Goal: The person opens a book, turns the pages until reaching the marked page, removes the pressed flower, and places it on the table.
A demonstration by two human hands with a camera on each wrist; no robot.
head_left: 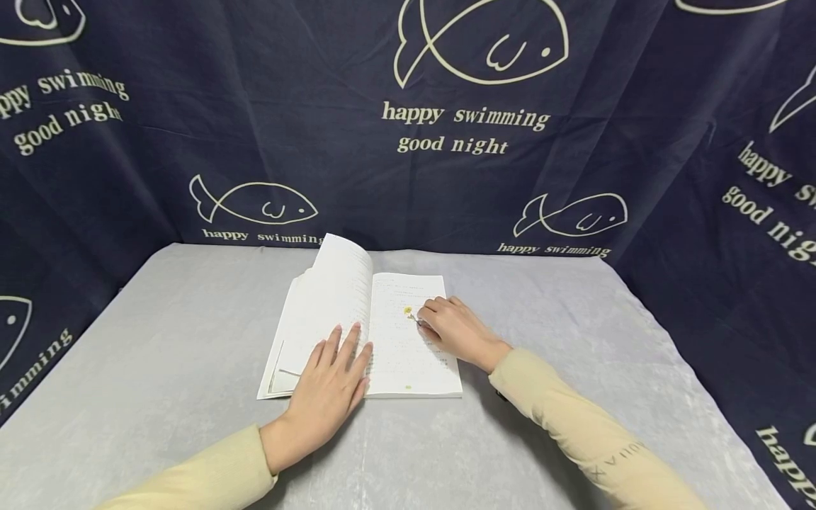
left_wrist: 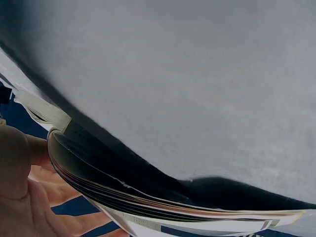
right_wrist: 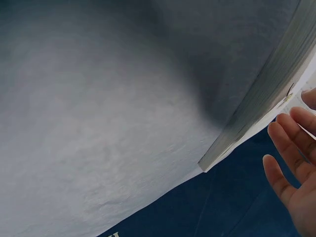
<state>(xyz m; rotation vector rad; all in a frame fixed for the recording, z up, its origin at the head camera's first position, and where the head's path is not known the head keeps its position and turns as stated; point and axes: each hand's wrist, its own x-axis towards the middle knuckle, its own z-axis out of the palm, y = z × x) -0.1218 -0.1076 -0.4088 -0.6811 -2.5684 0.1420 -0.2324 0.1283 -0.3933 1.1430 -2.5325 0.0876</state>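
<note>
An open book [head_left: 325,297] lies on the table, its left pages curling up at the top. My left hand [head_left: 328,386] rests on the lower left page with straight, spread fingers. In the left wrist view, that hand [left_wrist: 34,197] is beside the curved page edges [left_wrist: 148,202]. On the right page is a small yellow flower [head_left: 408,311] with a thin stem. My right hand [head_left: 459,329] pinches the stem end between thumb and forefinger, just over the page. In the right wrist view, the right hand's other fingers [right_wrist: 291,148] are loosely extended beside the thick page block [right_wrist: 261,94].
A pale grey cloth [head_left: 191,340] covers the table. Dark blue curtains [head_left: 357,142] with fish drawings and white lettering hang along the back and sides. A small greenish mark [head_left: 409,387] shows near the bottom of the right page.
</note>
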